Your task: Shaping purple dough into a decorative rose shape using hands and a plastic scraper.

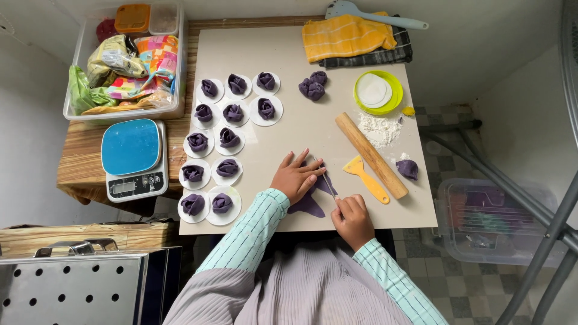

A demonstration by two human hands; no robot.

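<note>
The left hand (pixel 296 177) presses flat on a purple dough sheet (pixel 308 203) on the pale surface (pixel 313 129). The right hand (pixel 352 219) holds a thin blade (pixel 326 178) against it. Purple dough rosettes (pixel 218 138) sit on white rounds, left of a rolling pin (pixel 371 155) and yellow scraper (pixel 366 177).

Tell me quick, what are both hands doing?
Left hand: open, fingers spread, pressing flat on the purple dough.
Right hand: closed around a thin knife that touches the dough.

Two forearms in mint-green striped sleeves reaching forward from the bottom edge, bare left hand (pixel 296 178) laid flat, palm down, fingers spread and pointing up-right, bare right hand (pixel 352 218) curled in a loose fist, fingertips pinched together.
</note>
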